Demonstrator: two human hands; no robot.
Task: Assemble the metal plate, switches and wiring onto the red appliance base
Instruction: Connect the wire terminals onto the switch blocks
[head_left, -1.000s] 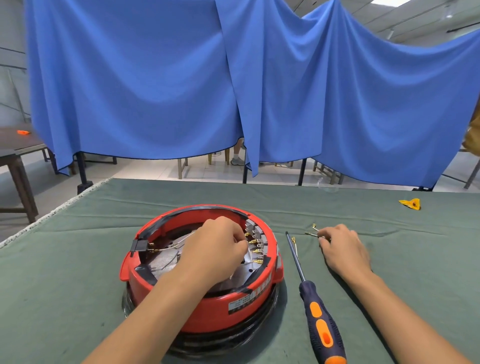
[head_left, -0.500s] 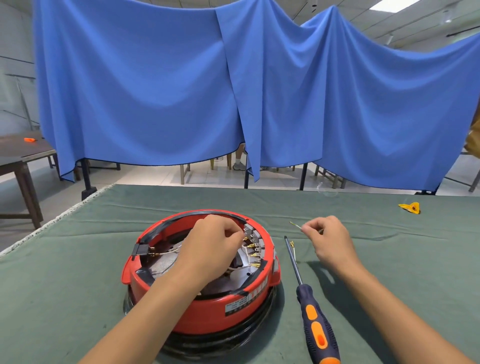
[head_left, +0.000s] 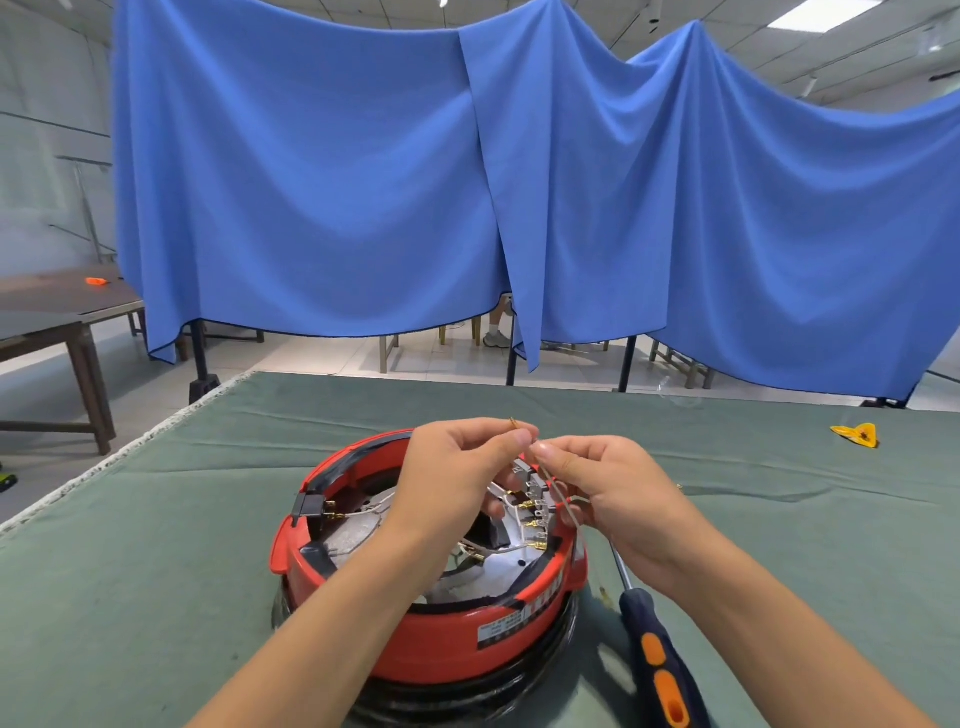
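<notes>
The red appliance base (head_left: 441, 639) lies upside down in front of me on the green cloth. Inside it sit a metal plate (head_left: 358, 535), a row of switches with brass terminals (head_left: 535, 499) and thin white wires. Above the switches my left hand (head_left: 452, 483) pinches a thin wire (head_left: 561, 493) whose brass tip sticks up past the fingers. My right hand (head_left: 602, 493) pinches the same wire just beside the left fingertips, and the wire trails down past the right palm.
A screwdriver (head_left: 654, 654) with a dark blue and orange handle lies right of the base, tip pointing away. A small yellow piece (head_left: 857, 434) lies at the far right of the cloth-covered table (head_left: 156, 519). Blue curtains hang behind.
My right hand lifted a small wire from the cloth and carried it left over the base. My left hand rose from inside the base and now pinches that wire too.
</notes>
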